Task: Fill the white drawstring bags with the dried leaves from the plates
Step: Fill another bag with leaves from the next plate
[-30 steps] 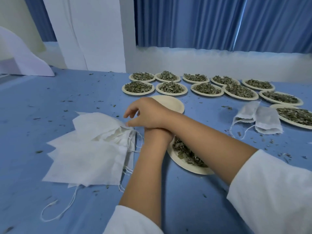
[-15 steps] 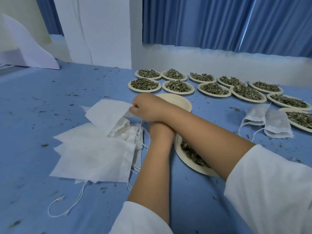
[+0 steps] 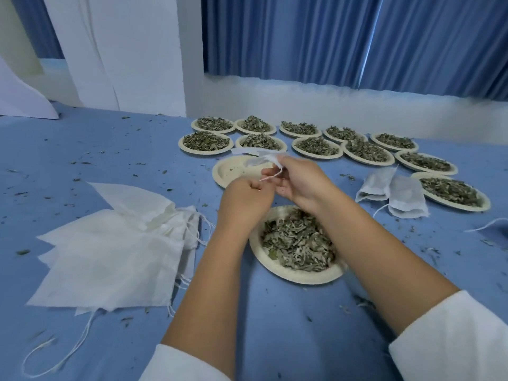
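1. The right hand [image 3: 302, 182] pinches a white drawstring bag [image 3: 259, 158] between thumb and fingers. It holds the bag in the air just beyond the near plate [image 3: 275, 271], above the empty plate [image 3: 231, 171].
2. The left hand [image 3: 244, 202] is clenched close under the bag's drawstring [image 3: 272, 176]. I cannot tell whether it grips the string or only lies beside it.
3. The held bag looks flat and unfilled, and its mouth faces the hands. The step in hand is probably opening that mouth.
4. The dried leaves [image 3: 297, 243] lie heaped on the near plate, under both forearms.
5. Left of the near plate lies a fanned stack of empty bags [image 3: 110, 257]. To its right and a little beyond lie two filled bags [image 3: 393, 193]. Well beyond it stand the rows of full plates [image 3: 206, 152]. Most of the task remains.
6. Risks from here:
   - A tug on the drawstring would cinch the mouth shut instead of opening it.
   - The thin cloth may stay stuck together, so that leaves slide off onto the tablecloth [image 3: 275, 325], which is already littered with crumbs.
   - A forearm dropping low could sweep leaves over the rim of the near plate or tip it.
   - Filling away from the near plate would scatter the brittle leaves, so the bag should come down over that plate.
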{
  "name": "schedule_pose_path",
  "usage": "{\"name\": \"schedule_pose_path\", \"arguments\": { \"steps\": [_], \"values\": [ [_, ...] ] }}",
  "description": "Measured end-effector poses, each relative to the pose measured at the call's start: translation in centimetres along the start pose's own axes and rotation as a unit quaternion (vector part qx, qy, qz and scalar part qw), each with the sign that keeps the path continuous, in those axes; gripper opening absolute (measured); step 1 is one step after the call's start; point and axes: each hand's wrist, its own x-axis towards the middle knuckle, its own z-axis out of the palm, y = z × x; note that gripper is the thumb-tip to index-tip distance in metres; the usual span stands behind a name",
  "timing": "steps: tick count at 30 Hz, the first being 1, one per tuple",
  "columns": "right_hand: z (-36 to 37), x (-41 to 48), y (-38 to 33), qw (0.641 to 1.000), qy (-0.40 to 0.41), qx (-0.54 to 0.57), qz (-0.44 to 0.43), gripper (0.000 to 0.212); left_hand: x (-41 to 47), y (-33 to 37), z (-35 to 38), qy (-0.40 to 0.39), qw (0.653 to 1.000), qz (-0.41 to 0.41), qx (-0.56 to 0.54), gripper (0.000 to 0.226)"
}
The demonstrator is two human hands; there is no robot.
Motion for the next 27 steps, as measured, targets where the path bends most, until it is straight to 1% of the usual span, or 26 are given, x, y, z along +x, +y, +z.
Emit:
{"name": "schedule_pose_path", "arguments": {
  "steps": [2, 3, 4, 7, 9, 10, 12, 13, 15, 17, 19, 21, 24, 27],
  "values": [
    [-2.0, -1.0, -0.2, 0.999, 0.002, 0.03, 0.009, 0.018, -0.1, 0.4, 0.3, 0.005, 0.998, -0.009, -0.064, 0.025],
    [-2.8, -1.6, -0.2, 0.999, -0.002, 0.035, 0.023, 0.019, -0.3, 0.7, 0.4, 0.0, 0.994, -0.01, -0.111, 0.026],
    [-3.6, -2.1, -0.2, 0.999, -0.012, 0.033, 0.039, 0.022, -0.5, 1.0, 0.7, -0.018, 0.991, -0.016, -0.134, 0.03],
    [-5.1, -3.2, -0.1, 0.995, -0.059, 0.022, 0.072, 0.031, -0.8, 1.3, 1.5, -0.058, 0.984, -0.024, -0.168, 0.034],
    [-5.3, -3.6, 0.1, 0.997, -0.065, 0.01, 0.049, 0.025, -1.2, 1.5, 2.0, -0.093, 0.977, -0.034, -0.187, 0.034],
    [-5.2, -3.6, 0.3, 0.998, -0.054, -0.012, 0.028, 0.022, -1.4, 1.5, 2.3, -0.115, 0.972, -0.042, -0.202, 0.036],
    [-5.1, -3.6, 0.7, 0.997, -0.031, -0.076, -0.008, 0.023, -2.0, 1.6, 3.1, -0.144, 0.959, -0.064, -0.237, 0.042],
    [-5.1, -3.5, 0.9, 0.995, -0.023, -0.099, -0.019, 0.024, -2.2, 1.7, 3.3, -0.15, 0.954, -0.07, -0.25, 0.043],
    [-5.1, -3.4, 1.1, 0.993, -0.012, -0.111, -0.027, 0.024, -2.2, 1.6, 3.6, -0.148, 0.957, -0.066, -0.241, 0.044],
    [-5.2, -3.5, 0.9, 0.996, -0.006, -0.086, -0.027, 0.018, -2.1, 1.6, 3.3, -0.138, 0.966, -0.046, -0.214, 0.036],
    [-5.2, -3.6, 0.7, 0.999, -0.018, -0.03, -0.028, 0.012, -1.9, 1.5, 2.8, -0.134, 0.972, -0.029, -0.192, 0.022],
    [-5.0, -3.8, 0.5, 0.999, -0.031, 0.025, -0.03, 0.011, -1.9, 1.4, 2.5, -0.125, 0.978, -0.028, -0.164, 0.012],
    [-4.8, -4.0, 0.4, 0.994, -0.032, 0.109, 0.0, 0.017, -1.9, 1.4, 2.3, -0.073, 0.987, -0.053, -0.134, 0.023],
    [-4.6, -4.1, 0.2, 0.981, -0.031, 0.188, 0.036, 0.027, -1.9, 1.8, 2.2, -0.047, 0.985, -0.074, -0.149, 0.029]
  ]
}}
